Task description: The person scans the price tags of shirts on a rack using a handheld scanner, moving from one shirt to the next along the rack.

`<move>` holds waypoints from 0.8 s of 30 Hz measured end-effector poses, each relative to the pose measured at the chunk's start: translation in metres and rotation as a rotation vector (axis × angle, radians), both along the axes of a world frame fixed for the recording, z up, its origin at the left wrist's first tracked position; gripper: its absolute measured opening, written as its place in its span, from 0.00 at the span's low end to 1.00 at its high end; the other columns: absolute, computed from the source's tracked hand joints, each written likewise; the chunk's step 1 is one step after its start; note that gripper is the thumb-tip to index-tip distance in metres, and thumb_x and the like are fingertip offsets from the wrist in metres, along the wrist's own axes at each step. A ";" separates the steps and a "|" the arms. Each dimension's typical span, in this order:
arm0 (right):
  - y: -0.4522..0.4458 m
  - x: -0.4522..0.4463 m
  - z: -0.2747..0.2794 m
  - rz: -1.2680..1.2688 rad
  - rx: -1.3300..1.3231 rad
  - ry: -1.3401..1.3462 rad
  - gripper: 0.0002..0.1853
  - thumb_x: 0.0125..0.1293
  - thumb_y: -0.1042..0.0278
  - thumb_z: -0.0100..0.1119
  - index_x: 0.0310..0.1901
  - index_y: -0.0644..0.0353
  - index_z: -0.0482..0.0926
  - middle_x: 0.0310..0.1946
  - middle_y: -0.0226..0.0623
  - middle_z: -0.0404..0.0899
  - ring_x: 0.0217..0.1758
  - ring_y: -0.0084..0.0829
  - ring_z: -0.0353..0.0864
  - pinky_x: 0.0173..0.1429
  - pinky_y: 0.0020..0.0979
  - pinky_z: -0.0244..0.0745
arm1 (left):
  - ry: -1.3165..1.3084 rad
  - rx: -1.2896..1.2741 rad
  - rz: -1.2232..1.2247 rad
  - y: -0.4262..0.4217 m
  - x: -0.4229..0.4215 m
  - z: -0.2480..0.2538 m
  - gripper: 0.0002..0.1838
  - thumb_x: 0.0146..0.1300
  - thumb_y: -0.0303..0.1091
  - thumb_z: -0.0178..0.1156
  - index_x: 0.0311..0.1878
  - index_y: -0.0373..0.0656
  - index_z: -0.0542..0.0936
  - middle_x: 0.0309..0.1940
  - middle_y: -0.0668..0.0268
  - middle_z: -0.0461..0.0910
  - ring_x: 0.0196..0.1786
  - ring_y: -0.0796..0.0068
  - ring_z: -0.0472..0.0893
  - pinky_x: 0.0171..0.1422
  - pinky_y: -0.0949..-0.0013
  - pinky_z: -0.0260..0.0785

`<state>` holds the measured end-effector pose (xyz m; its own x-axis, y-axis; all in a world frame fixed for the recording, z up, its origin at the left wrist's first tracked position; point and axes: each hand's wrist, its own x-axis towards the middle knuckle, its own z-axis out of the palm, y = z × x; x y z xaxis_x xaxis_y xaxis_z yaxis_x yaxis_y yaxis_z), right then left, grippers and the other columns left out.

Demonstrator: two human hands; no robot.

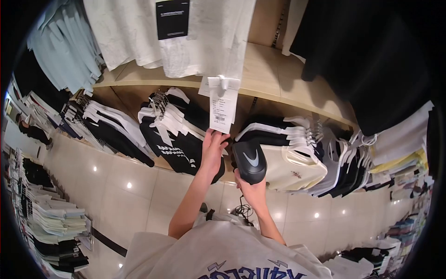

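A white garment (134, 35) with a black printed label (173, 19) hangs above me. From its lower edge a white paper price tag (222, 108) with printed lines and a barcode hangs down. My left hand (214, 148) pinches the bottom end of this tag between its fingers. Just right of it, my right hand (251, 186) is wrapped round a black handheld barcode scanner (250, 160) with a grey curved mark on top. The scanner's front end points up toward the tag, apart from it. Part of the right hand's grip is hidden beneath the scanner.
A wooden shelf (267, 69) runs across behind the tag. Below it, black shirts (169, 146) and a cream shirt (292, 167) hang on white hangers. Dark garments (371, 65) hang at upper right. A black cable (242, 209) dangles below the scanner; folded clothes (53, 218) lie at left.
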<state>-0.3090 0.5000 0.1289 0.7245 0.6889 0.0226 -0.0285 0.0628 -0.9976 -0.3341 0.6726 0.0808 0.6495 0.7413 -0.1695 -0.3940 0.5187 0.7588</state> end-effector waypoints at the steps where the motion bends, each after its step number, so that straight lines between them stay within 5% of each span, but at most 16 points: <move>1: -0.003 0.001 0.001 -0.028 -0.003 0.021 0.09 0.65 0.74 0.67 0.43 0.65 0.78 0.25 0.27 0.78 0.22 0.18 0.74 0.27 0.24 0.70 | -0.017 0.055 0.019 0.003 0.006 -0.001 0.21 0.75 0.35 0.57 0.67 0.47 0.66 0.59 0.69 0.74 0.60 0.75 0.77 0.60 0.67 0.66; 3: -0.009 0.005 -0.001 -0.043 -0.002 0.029 0.09 0.65 0.73 0.68 0.42 0.65 0.78 0.25 0.27 0.78 0.22 0.18 0.74 0.27 0.24 0.69 | -0.061 0.106 0.042 0.007 0.016 -0.004 0.25 0.74 0.33 0.58 0.71 0.47 0.62 0.67 0.65 0.71 0.69 0.69 0.73 0.67 0.63 0.65; 10: -0.021 0.014 -0.005 -0.097 0.014 0.019 0.09 0.65 0.70 0.69 0.42 0.64 0.80 0.26 0.27 0.79 0.22 0.18 0.74 0.27 0.24 0.69 | -0.176 0.250 0.124 0.015 0.029 -0.008 0.26 0.76 0.32 0.56 0.73 0.46 0.60 0.68 0.64 0.69 0.70 0.69 0.71 0.71 0.59 0.62; 17: -0.023 0.020 -0.011 -0.097 0.018 0.052 0.11 0.64 0.70 0.70 0.43 0.65 0.80 0.28 0.27 0.81 0.23 0.18 0.75 0.28 0.24 0.71 | -0.026 0.351 0.145 -0.003 0.032 0.012 0.14 0.72 0.30 0.60 0.58 0.39 0.74 0.47 0.68 0.79 0.44 0.78 0.78 0.51 0.69 0.72; 24: -0.014 0.021 -0.016 -0.106 0.067 -0.065 0.11 0.64 0.71 0.69 0.44 0.65 0.80 0.29 0.28 0.81 0.27 0.17 0.76 0.30 0.24 0.72 | 0.076 0.480 0.108 -0.024 0.031 0.010 0.10 0.72 0.28 0.59 0.52 0.33 0.77 0.41 0.63 0.83 0.40 0.76 0.83 0.46 0.72 0.73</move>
<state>-0.2879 0.4864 0.1127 0.7884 0.6043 0.1156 0.0464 0.1289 -0.9906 -0.3028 0.6491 0.0911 0.5637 0.8097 0.1631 -0.3602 0.0633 0.9307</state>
